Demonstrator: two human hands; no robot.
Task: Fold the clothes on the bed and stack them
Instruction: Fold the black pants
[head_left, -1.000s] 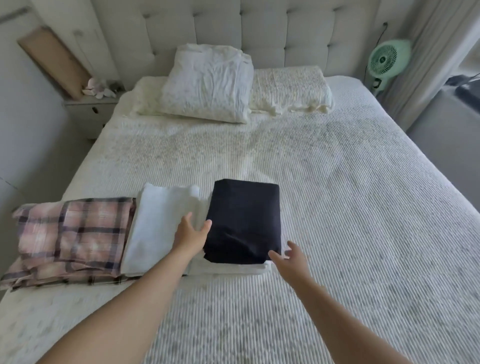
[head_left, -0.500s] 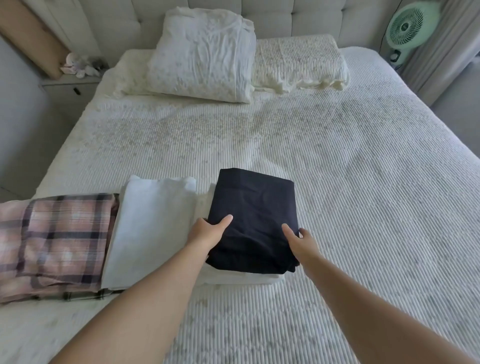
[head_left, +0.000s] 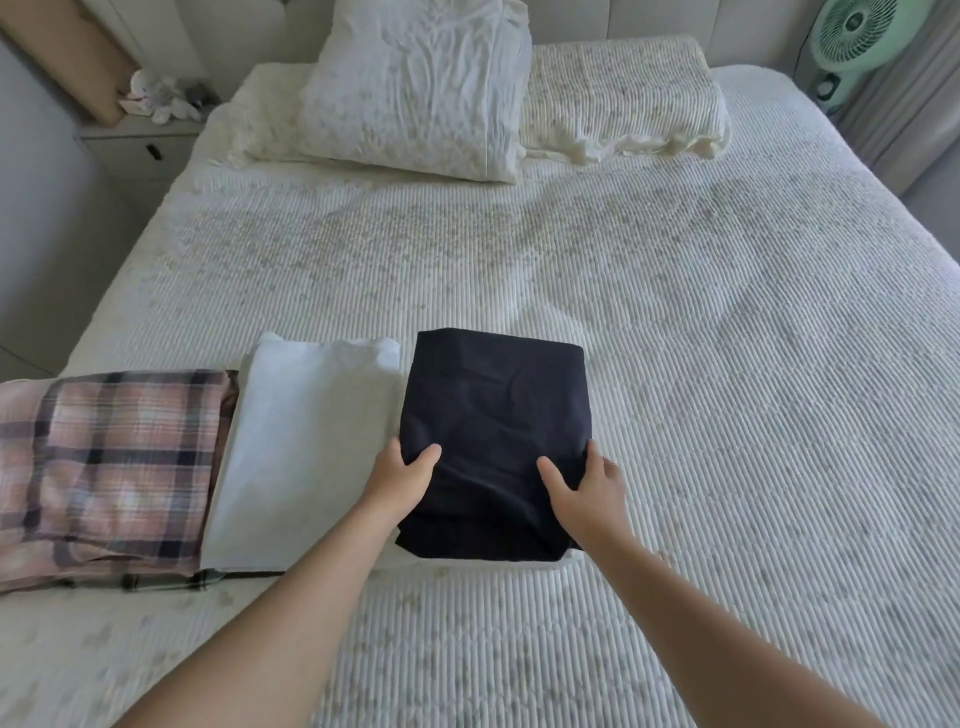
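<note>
Both hands, left hand and right hand, are gripping the folded black garment; stacking seems underway, likely lifting toward nine o'clock onto the white garment

A bed under a ribbed, off-white cover, carrying folded clothes near its front edge and pillows at its head.

Along the front-left part lie three bundles in a row — a pink plaid garment at the far left, a folded white garment just beside it with its edge over the plaid, and to its right a folded black garment resting on another white folded piece, of which only a strip shows beneath. At the head a crumpled white pillow leans upright, overlapping a flatter, ribbed cream pillow beside it — both well apart from the clothes.
</note>
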